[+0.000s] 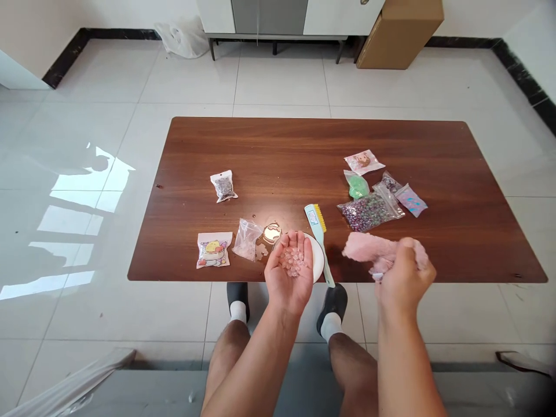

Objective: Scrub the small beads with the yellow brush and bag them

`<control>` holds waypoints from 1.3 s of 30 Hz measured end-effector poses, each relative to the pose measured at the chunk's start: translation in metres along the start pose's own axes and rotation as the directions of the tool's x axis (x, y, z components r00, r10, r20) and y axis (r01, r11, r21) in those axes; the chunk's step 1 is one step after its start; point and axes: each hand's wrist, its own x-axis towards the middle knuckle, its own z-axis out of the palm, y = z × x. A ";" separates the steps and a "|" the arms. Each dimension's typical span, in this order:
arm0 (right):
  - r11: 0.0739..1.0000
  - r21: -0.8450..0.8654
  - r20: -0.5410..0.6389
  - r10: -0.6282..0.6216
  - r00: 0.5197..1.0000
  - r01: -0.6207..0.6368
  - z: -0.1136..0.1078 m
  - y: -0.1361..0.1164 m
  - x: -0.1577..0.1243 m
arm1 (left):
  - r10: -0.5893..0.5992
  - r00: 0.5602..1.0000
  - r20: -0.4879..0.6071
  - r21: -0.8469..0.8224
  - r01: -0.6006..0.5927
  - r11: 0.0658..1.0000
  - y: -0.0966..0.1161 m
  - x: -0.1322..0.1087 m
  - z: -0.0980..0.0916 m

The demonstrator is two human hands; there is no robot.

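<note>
- Left hand (286, 275), palm up and cupped, clear faceted beads (292, 262) heaped in it, above a round white plate (319, 258)
- Pale-blue brush with yellow bristles (318, 231) on the brown wood-grain table (278, 150), just beside the plate
- Right hand (403, 275), well apart from the left, clamped on a fluffy pink plush strip (369, 250)

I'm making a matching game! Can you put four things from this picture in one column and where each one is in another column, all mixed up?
Things:
1. Clear beads
2. Pink fuzzy fabric
3. Yellow-bristled brush
4. Chick-picture packet

Places:
A. Gripped in the right hand
B. Beside the white dish
C. On the palm of the left hand
D. Lying near the front edge of the table, left of the hands

Pairs: 1-C, 2-A, 3-B, 4-D
</note>
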 end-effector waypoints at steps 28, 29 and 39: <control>0.434 0.412 0.661 0.463 0.590 -0.801 0.051 -0.003 -0.097 | -0.012 0.959 0.282 0.376 -0.098 0.922 -0.022 -0.007 -0.010; 0.393 0.424 0.672 0.468 0.574 -0.816 0.051 -0.005 -0.096 | -0.014 0.951 0.308 0.404 -0.118 0.907 -0.023 -0.007 -0.012; 0.323 0.520 0.699 0.370 0.612 -0.790 0.039 0.002 -0.101 | 0.067 0.876 0.478 0.564 -0.365 0.741 -0.028 -0.021 -0.019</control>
